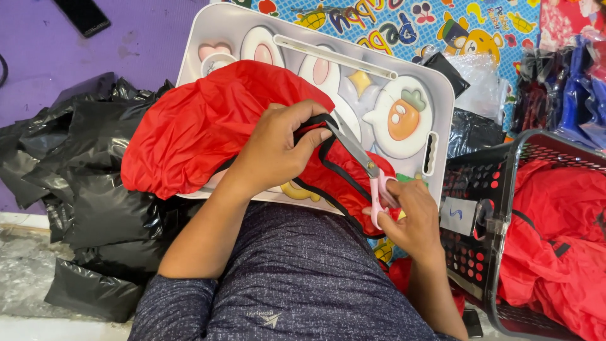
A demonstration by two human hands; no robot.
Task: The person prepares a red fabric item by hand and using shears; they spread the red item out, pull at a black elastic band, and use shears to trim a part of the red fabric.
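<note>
Right now I see my left hand (pixel 274 148) closed on a red garment (pixel 202 120). My fingers pinch its black trim (pixel 315 126) and hold it up a little. The garment lies spread over a white lap tray (pixel 379 63) with cartoon pictures on it, and part of the red cloth hangs over the near edge, toward my lap.

My right hand (pixel 413 218) is closed around the pink handles of a pair of scissors (pixel 366 170). The grey blades point up and to the left, toward my left hand, and their tips are right by the black trim. I cannot tell if the blades are open or shut.

To my right stands a dark plastic basket (pixel 480 189) with holes in its side. More red clothes (pixel 562 227) lie in it. To my left there is a pile of black plastic bags (pixel 82 177) on the floor, touching the edge of the tray. Behind the tray is a bright play mat (pixel 404 25) with cartoon animals and fruit, and a purple mat (pixel 95 57) next to it. A dark phone (pixel 82 14) lies on the purple mat, well apart from my hands.
</note>
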